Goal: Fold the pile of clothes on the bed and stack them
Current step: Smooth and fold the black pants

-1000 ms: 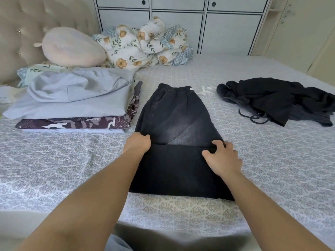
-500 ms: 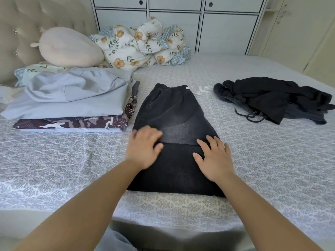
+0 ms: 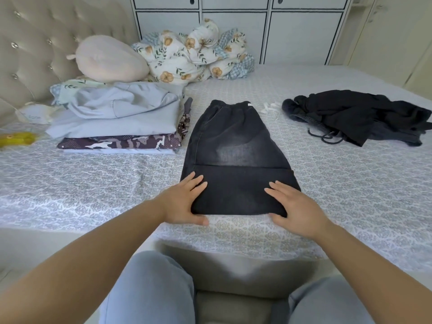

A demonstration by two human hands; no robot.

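Pressing flat, the left hand (image 3: 184, 204) and right hand (image 3: 297, 206) rest with straight fingers on the near corners of the folded black faded-denim garment (image 3: 236, 160). It lies on the grey patterned bed (image 3: 93, 183), beside a stack of folded clothes (image 3: 121, 122).

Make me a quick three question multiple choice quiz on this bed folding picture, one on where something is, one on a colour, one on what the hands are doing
1. Where is the stack of folded clothes relative to the dark jeans?
A. To their left
B. To their right
C. On top of them

2. What colour is the unfolded heap at the right of the bed?
A. White
B. Black
C. Red

3. How are the two hands on the jeans?
A. Both clenched in fists
B. Lifting the jeans in the air
C. Flat with straight fingers at the near corners

Answers: 1 A, the stack lies left of the jeans near the headboard. 2 B, the heap is black. 3 C, the left hand and right hand lie flat on the folded end.
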